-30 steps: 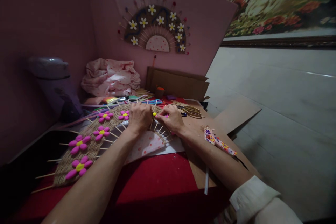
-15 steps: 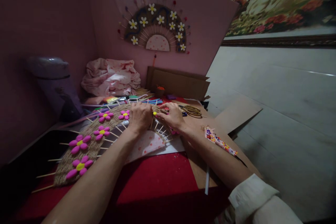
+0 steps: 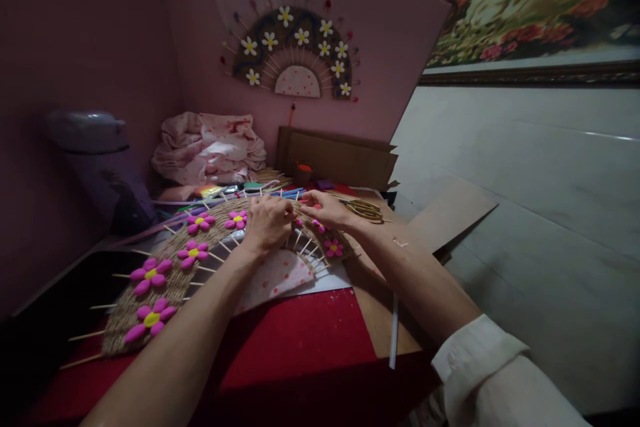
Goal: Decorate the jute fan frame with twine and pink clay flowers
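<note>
A fan-shaped craft piece with a woven cord band (image 3: pixel 170 280) and thin sticks lies on the table. Pink clay flowers with yellow centres, such as the flower (image 3: pixel 150 276) at the left, dot the band. At its top, my left hand (image 3: pixel 270 221) is closed, thumb and index finger pressed together. Close by on the right, my right hand (image 3: pixel 327 211) curls its fingers and thumb toward the band. Whatever sits in either set of fingertips is too small or hidden to name. Smaller pink flowers (image 3: pixel 333 248) show below my right wrist. A spotted half-round panel (image 3: pixel 273 277) forms the fan's base.
A similar fan with white flowers (image 3: pixel 301 36) is on the pink board behind. Gold-handled scissors (image 3: pixel 367 209) lie right of my hands. Cardboard pieces (image 3: pixel 340 159), crumpled pink cloth (image 3: pixel 210 147) and a purple bottle-shaped object (image 3: pixel 100 160) stand behind. A white stick (image 3: pixel 394 333) overhangs the front.
My right hand has shifted slightly up, uncovering pink flowers on the right side. The yellow dot at its fingertips no longer shows, nor does the flower-patterned strip by my right forearm.
</note>
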{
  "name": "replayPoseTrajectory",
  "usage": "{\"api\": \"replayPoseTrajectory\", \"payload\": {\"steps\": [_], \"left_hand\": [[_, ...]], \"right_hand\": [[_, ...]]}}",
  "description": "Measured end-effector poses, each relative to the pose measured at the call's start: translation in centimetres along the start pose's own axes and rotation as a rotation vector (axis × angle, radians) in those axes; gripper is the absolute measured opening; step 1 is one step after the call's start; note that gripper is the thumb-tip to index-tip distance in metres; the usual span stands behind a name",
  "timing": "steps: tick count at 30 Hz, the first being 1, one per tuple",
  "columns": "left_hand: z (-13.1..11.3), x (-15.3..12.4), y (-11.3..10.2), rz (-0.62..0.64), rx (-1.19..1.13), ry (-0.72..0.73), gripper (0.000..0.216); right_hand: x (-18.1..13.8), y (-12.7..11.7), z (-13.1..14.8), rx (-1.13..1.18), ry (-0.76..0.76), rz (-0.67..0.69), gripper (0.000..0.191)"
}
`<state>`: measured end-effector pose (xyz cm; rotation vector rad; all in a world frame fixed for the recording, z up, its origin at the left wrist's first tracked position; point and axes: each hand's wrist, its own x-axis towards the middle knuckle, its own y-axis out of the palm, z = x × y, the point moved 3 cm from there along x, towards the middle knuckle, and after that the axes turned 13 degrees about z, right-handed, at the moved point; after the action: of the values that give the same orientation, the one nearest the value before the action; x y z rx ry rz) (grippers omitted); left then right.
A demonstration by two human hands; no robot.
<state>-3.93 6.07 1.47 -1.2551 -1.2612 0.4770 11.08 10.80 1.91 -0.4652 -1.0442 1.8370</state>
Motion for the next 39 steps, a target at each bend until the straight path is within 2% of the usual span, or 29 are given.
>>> {"api": "replayPoseTrajectory", "payload": {"steps": [7, 12, 17, 23, 31, 39], "left_hand": [[0.0, 0.0, 0.1, 0.018, -0.008, -0.015, 0.01], [-0.1, 0.0, 0.1, 0.029, -0.004, -0.028, 0.01], [0.0, 0.0, 0.1, 0.026, -0.014, -0.035, 0.01], [-0.1, 0.0, 0.1, 0.037, -0.027, -0.043, 0.011], [-0.1, 0.0, 0.2, 0.04, -0.011, -0.046, 0.012], [-0.1, 0.0, -0.1, 0.018, -0.001, -0.037, 0.025]], "right_hand": [[-0.1, 0.1, 0.4, 0.072, -0.105, 0.106, 0.033], [0.5, 0.6, -0.4, 0.047, -0.054, 0.059, 0.036], [0.4, 0.6, -0.2, 0.035, -0.067, 0.037, 0.036], [-0.6, -0.1, 1.3, 0.098, -0.15, 0.188, 0.031], [-1.0, -0.1, 1.5, 0.033, -0.081, 0.083, 0.031], [-1.2, -0.3, 1.6, 0.098, -0.154, 0.148, 0.019]]}}
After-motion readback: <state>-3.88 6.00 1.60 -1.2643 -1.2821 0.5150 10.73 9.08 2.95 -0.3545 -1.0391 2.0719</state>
